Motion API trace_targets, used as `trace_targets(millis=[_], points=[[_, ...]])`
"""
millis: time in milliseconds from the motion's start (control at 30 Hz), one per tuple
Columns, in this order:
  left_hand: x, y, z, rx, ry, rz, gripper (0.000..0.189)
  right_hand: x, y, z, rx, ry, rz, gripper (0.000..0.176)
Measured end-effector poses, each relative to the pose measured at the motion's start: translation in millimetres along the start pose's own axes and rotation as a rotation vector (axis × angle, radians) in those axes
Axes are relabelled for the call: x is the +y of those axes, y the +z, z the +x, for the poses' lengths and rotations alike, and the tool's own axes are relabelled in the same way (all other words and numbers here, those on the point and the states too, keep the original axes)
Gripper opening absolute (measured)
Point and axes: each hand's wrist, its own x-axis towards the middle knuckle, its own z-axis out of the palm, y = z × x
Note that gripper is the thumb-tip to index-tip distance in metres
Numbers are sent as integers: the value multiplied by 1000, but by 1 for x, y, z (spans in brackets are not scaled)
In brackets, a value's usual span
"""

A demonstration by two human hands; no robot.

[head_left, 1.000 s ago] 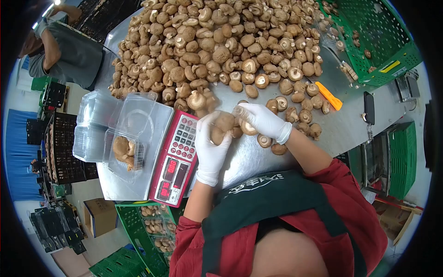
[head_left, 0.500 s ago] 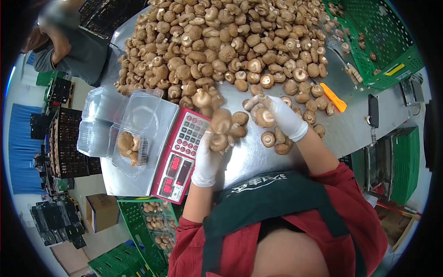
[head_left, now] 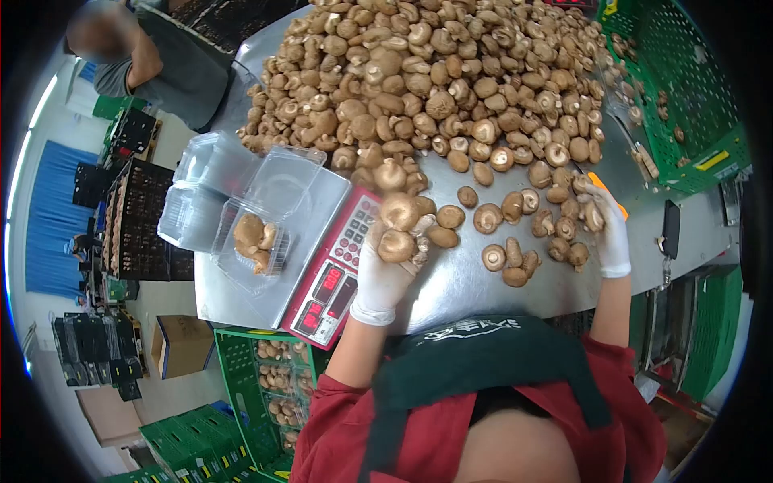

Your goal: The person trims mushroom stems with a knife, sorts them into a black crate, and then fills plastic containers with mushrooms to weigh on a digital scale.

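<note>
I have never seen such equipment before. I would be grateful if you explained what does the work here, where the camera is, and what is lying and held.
There is no machine arm: a person works with two hands in thin white gloves. One camera, worn on the head, looks forward and down, so the wide, round view is roughly what the wearer faces.

On the shiny grey metal table lies a large heap of brown mushrooms. Nearer, a red-edged electronic scale carries an open, clear plastic box with a few mushrooms inside.

The left hand holds several round brown mushrooms. The right hand is at some loose mushrooms; whether it grips any is hard to tell.
</note>
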Motion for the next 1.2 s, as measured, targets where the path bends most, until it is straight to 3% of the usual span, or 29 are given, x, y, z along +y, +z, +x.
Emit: trace_targets(millis=[133,267,367,600,700,800,833,867,900,967,1033,1133,1167,1200], points=[[-3,-2,-2,50,73,26,48,17,-26,2,79,4,1,27],[1,-5,-4,-25,26,-21,49,27,-26,2,123,-132,-353,27],[0,-2,-6,46,71,3,49,30,-18,1,164,-219,-598,30],[2,-7,-6,-47,32,-125,45,41,-15,1,189,-331,-767,31],[13,1,-26,-41,183,97,45,51,-20,4,170,-390,-754,31],[61,25,-76,68,792,825,58,53,-24,6,152,-317,-751,31],[83,35,-89,161,1001,1110,61,55,-29,7,146,-319,-796,31],[108,31,-103,278,1080,1275,55,55,-29,10,147,-326,-840,31],[132,28,-114,523,1223,1595,45,52,-26,10,145,-313,-841,31],[176,12,-125,794,1346,2003,41,48,-22,10,153,-283,-844,32],[201,6,-126,905,1250,2026,37,48,-21,11,151,-305,-876,33],[222,-3,-115,1256,747,2398,43,48,-21,12,139,-321,-923,35],[226,-3,-108,1345,482,2474,46,49,-22,12,138,-318,-914,35],[232,-7,-104,1358,447,2505,48,50,-22,12,139,-314,-906,35]])
